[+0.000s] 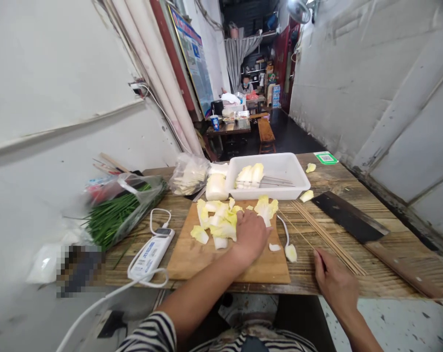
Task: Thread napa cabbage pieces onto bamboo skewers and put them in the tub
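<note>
So, biggest thing first: a wooden table [338,183], with the cutting board [202,264] on its near side. Taking the board as the middle of the clock, the bag of greens [113,215] is at 10, the white tray [280,193] at 1 and the cleaver [348,215] around 3. The thin sticks [327,234] lie at 3 too, between board and cleaver.

The cabbage leaves [221,227] are heaped on the board, mostly toward 11. For picking them up, I'd go for the thick white rib, since the frilly yellow edge will probably tear. Also, imo, keep the stick's far end angled off the picking fingers.

Now fingers. The left hand [251,233] is down on the right side of the heap, back of the hand up, fingertips buried, so I can't tell if they're spread or pinching a leaf. The right hand [336,283], at about 4, looks to have thumb and index together on a single stick [298,231] that points toward 11.
</note>
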The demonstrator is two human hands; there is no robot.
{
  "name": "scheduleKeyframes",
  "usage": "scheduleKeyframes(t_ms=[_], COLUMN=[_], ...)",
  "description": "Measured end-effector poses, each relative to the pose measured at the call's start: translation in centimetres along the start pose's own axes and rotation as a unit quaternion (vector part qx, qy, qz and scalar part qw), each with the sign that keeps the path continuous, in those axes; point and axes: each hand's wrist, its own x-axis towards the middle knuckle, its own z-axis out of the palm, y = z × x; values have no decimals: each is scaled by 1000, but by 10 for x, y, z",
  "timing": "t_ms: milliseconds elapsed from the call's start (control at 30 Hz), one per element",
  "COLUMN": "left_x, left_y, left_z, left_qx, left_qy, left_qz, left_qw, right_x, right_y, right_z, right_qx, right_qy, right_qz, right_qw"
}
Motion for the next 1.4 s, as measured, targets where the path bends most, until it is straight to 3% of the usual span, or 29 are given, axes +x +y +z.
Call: scheduleKeyframes(t_ms=[100,167,333,433,500,600,733,833,933,1100,1233,1400], left_x=[12,15,11,-2,-17,-51,-100,-128,-143,-152,-152,-151], left_y=[7,4,-8,-19,-28,-41,-56,-65,-71,-79,-83,-85], left_z=[26,31,14,-1,-11,-25,-39,-39,-31,-18,-14,-16], left_qx=[0,-11,-57,-106,-194,-348,-449,-448,-416,-496,-511,-547], left_qy=[2,8,47,93,171,262,220,179,169,104,142,185], left_qz=[-42,-48,-42,-28,-3,17,-30,-51,-81,-120,-118,-100], left_qw=[999,999,996,990,966,900,866,875,890,854,840,810], right_x=[1,1,0,2,5,13,20,20,21,22,17,15], right_y=[-2,-2,1,-2,-11,-34,-68,-84,-91,-97,-100,-99], right_z=[-2,-1,0,-12,-29,-59,-85,-93,-96,-94,-90,-94], right_qx=[3,6,30,62,87,164,270,282,276,281,293,265], right_qy=[-2,-3,9,29,31,12,-32,-56,-89,-143,-154,-132], right_qz=[3,4,3,-6,-17,-32,-73,-116,-155,-183,-199,-183], right_qw=[1000,1000,1000,998,996,986,960,951,945,931,922,937])
